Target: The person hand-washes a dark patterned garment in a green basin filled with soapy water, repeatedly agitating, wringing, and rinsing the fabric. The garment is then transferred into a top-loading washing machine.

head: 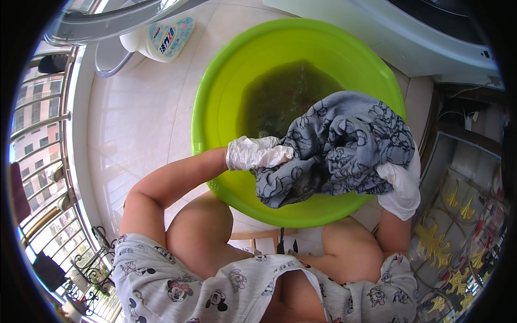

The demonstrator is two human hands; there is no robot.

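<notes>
A bunched grey cloth garment (pixel 347 145) with black line drawings is held up over a large lime-green plastic basin (pixel 218 97). My left hand (pixel 260 153), in a thin white glove, grips the garment's left side with curled fingers. On its right edge my right hand (pixel 402 185), gloved the same way, has the thumb over the fabric; its other fingers are hidden behind the cloth. Dark, murky water (pixel 278 97) lies in the bottom of the basin, partly covered by the garment. What is under the water cannot be made out.
A white detergent bottle (pixel 161 40) and a pale bucket (pixel 115 56) stand on the tiled floor (pixel 133 117) at upper left. A front-loading washing machine (pixel 355 28) is at upper right. Metal window railings (pixel 44 133) run along the left; a gold-ornamented door (pixel 448 218) stands at right.
</notes>
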